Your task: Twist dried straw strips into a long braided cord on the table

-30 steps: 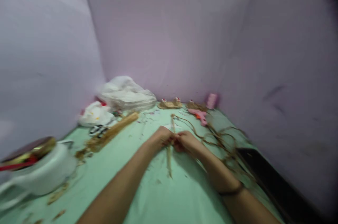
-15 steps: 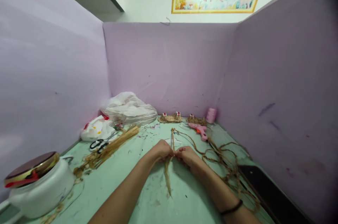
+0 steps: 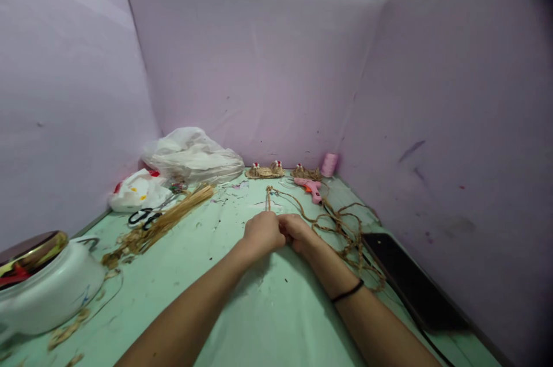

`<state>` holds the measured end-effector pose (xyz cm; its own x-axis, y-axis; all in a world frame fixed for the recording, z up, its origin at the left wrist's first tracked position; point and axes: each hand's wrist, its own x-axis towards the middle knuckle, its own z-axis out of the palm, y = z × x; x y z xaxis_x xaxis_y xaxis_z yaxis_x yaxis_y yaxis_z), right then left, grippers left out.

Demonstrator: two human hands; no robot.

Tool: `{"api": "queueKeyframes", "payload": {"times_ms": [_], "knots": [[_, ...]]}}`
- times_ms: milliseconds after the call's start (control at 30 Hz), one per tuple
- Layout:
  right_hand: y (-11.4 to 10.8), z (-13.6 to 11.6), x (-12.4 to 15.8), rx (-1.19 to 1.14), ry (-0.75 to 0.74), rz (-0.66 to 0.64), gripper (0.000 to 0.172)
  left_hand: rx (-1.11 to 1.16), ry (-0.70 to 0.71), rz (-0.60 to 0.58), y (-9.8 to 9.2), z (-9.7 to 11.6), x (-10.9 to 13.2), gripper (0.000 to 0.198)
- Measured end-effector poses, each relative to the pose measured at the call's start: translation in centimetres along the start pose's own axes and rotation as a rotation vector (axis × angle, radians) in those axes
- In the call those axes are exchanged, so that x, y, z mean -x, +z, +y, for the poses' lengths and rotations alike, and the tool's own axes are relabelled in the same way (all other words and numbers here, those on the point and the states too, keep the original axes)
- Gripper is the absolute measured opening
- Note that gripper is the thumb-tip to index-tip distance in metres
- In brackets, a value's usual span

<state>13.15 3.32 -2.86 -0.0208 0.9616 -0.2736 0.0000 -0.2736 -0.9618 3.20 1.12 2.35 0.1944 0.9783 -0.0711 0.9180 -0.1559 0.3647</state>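
Observation:
My left hand (image 3: 264,234) and my right hand (image 3: 295,230) meet above the green tabletop, fingers curled and closed. Between them they grip a thin straw cord (image 3: 268,199), twisted or braided, whose upper part runs away from me to a small loop on the table. The gripped stretch and the fingertips are mostly hidden behind the hands. From near the loop a longer length of finished cord (image 3: 322,218) trails right into a loose tangle past my right hand. A bundle of dry straw fibres (image 3: 181,212) lies left of my left hand.
At the left stand a white lidded pot (image 3: 56,292), black-handled scissors (image 3: 147,218) and white plastic bags (image 3: 192,156). Towards the back are woven straw pieces (image 3: 264,173), a pink glue gun (image 3: 310,187) and a pink thread spool (image 3: 329,165). A black flat object (image 3: 410,280) lies right.
The view has tilted down and shifted right. My hands have come closer together, with the left now turned over the cord; the loose fibre tail that hung below them is no longer visible.

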Motion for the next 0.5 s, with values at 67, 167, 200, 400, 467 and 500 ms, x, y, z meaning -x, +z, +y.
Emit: {"api": "queueKeyframes", "payload": {"times_ms": [67,167,200,400,467,500], "knots": [[-0.1,-0.1,0.1,-0.017,0.032,-0.031,0.016,0.039,0.021,-0.078,-0.4,-0.1,-0.1,0.021],[-0.5,-0.5,0.3,-0.030,0.063,-0.096,0.012,0.358,-0.053,-0.178,-1.7,-1.4,-1.1,0.023],[-0.6,-0.7,0.4,-0.035,0.065,-0.116,0.010,0.455,-0.115,-0.097,-2.0,-1.8,-1.6,0.023],[-0.7,-0.8,0.6,-0.056,0.034,-0.204,0.010,0.837,-0.264,-0.357,-0.4,-2.5,-2.9,0.015],[-0.6,-0.4,0.5,-0.020,0.009,-0.194,0.009,0.867,-0.269,-0.394,0.4,-2.4,-2.8,0.018],[-0.6,-0.2,0.4,0.023,0.008,-0.178,0.011,0.866,-0.282,-0.378,0.6,-2.4,-2.9,0.019]]}}
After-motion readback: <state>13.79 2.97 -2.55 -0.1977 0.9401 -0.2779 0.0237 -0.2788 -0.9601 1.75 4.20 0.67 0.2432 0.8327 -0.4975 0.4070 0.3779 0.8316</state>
